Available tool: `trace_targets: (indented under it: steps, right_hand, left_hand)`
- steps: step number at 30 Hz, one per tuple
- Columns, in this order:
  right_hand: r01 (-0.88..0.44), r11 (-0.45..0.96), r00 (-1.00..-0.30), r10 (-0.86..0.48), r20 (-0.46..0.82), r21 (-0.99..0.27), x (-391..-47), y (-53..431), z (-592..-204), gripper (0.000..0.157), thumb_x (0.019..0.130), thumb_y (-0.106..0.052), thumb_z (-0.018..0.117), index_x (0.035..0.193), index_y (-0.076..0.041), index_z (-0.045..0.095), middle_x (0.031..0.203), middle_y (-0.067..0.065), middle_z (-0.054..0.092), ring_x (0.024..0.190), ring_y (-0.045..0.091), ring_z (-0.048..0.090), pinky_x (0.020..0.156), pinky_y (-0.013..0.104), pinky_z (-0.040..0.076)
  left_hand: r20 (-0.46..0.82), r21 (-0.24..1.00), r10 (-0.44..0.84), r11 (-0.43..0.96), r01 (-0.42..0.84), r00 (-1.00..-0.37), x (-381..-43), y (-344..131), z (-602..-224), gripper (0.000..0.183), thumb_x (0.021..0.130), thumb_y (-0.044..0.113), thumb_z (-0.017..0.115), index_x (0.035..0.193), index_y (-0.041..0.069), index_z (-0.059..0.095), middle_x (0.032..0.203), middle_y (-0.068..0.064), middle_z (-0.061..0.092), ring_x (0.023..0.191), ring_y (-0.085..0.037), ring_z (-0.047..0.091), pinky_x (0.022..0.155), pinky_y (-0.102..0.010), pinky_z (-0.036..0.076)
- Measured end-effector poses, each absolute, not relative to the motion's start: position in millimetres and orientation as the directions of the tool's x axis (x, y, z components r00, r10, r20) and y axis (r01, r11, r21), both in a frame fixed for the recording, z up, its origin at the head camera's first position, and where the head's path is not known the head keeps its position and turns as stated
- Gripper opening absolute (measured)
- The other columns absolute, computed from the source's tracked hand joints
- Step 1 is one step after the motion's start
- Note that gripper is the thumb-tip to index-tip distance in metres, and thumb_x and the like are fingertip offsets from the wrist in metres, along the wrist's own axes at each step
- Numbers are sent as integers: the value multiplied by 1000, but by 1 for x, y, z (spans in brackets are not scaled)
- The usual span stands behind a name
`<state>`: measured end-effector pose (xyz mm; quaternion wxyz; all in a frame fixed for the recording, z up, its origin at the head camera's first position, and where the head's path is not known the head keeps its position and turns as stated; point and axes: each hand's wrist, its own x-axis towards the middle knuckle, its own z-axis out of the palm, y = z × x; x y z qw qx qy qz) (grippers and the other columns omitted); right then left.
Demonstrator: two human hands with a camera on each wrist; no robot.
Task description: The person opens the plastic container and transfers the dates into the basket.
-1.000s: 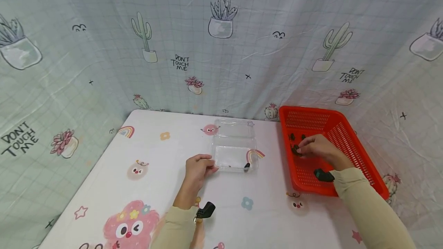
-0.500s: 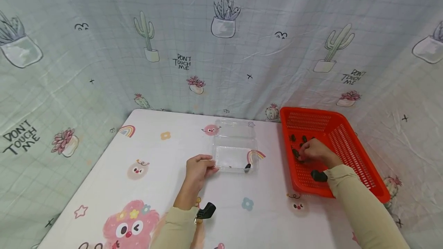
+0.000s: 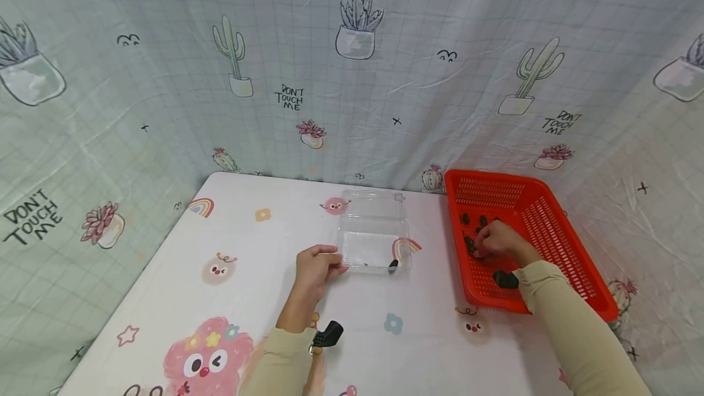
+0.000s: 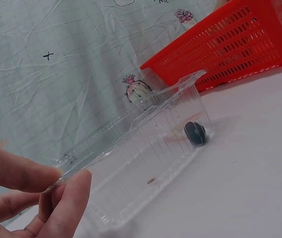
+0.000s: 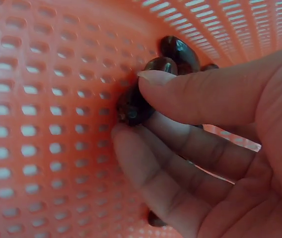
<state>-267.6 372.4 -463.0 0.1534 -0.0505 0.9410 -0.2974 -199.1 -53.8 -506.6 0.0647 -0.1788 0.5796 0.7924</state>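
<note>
My left hand (image 3: 316,269) pinches the near left rim of a clear hinged plastic box (image 3: 367,250) between thumb and fingers. The box lies with its lid (image 3: 374,204) folded back. One glossy, dark oval fruit (image 4: 195,134) sits at its far end in the left wrist view, and a small brown bit lies on its floor. Inside the red basket, my right hand (image 3: 503,243) has a similar dark oval fruit (image 5: 133,106) between thumb and fingertips, close to the perforated wall. Several more dark fruits (image 5: 179,52) lie beyond the thumb, partly hidden by it.
The red plastic basket (image 3: 577,243) stands at the table's right, its tall slotted walls around my right hand. A white table (image 3: 264,286) printed with cartoon figures bears everything. Behind it hangs a cloth (image 3: 308,35) with a cactus print.
My right hand has shifted slightly right within the basket and turned, its fingers pointing more downward among the dark fruits. The left hand and clear box have stayed put.
</note>
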Motion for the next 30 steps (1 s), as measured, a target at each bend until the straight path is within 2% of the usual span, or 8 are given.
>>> trace_targets:
  steps: [4,7,10,13,16,22,25,30]
  right_hand:
    - [2,827,-945,-183,-272,-562,-263,375,-454,2,80,1,75,81,2,75,70,1,66,65,13,56,58,28,52]
    - [-4,819,-951,-181,-252,-574,-260,376,-442,16,82,0,72,96,7,77,86,12,76,74,17,66,63,33,60]
    - [19,789,-960,-158,-232,-614,-258,374,-424,21,89,-3,70,104,9,75,99,20,76,80,21,69,71,39,65]
    - [35,754,-968,-139,-211,-656,-257,367,-404,24,95,-8,69,111,9,72,105,20,75,86,20,70,79,39,66]
    - [21,719,-973,-144,-178,-695,-257,357,-385,26,96,-11,72,115,7,71,102,16,75,86,19,71,77,33,66]
    - [-49,698,-968,-210,-139,-714,-256,335,-361,28,95,-16,75,115,3,72,90,4,74,78,16,68,61,29,57]
    - [-73,664,-959,-253,-131,-744,-256,324,-356,28,95,-15,75,116,4,72,92,8,75,80,17,70,64,28,59]
    - [-116,632,-938,-324,-125,-767,-259,301,-353,24,93,-11,75,113,3,73,103,14,74,87,21,70,79,31,65]
  left_hand:
    - [-362,895,-98,-316,-316,-927,-198,-53,-507,31,91,-10,67,120,-16,61,77,-7,62,67,-14,65,65,-25,67]
    - [-362,895,-98,-316,-316,-927,-198,-53,-507,31,91,-9,67,120,-16,61,77,-7,62,67,-13,66,65,-25,67]
    - [-363,892,-95,-324,-316,-927,-199,-53,-506,31,91,-9,67,120,-16,61,76,-7,63,65,-13,66,64,-25,67]
    - [-366,888,-94,-332,-317,-926,-199,-54,-504,31,91,-9,67,121,-16,61,77,-7,63,65,-13,66,65,-25,67]
    - [-366,888,-99,-333,-316,-925,-200,-54,-503,31,91,-10,66,121,-16,61,78,-8,62,66,-13,65,65,-25,67]
    - [-367,889,-106,-333,-314,-924,-202,-56,-504,30,90,-11,65,120,-17,61,77,-8,62,65,-13,65,64,-24,67]
    - [-367,889,-104,-333,-315,-925,-201,-56,-504,30,90,-11,66,119,-17,61,76,-8,62,64,-13,64,63,-24,67]
    - [-369,888,-102,-331,-318,-924,-200,-55,-501,31,89,-11,66,119,-17,61,75,-7,62,63,-13,65,62,-25,67]
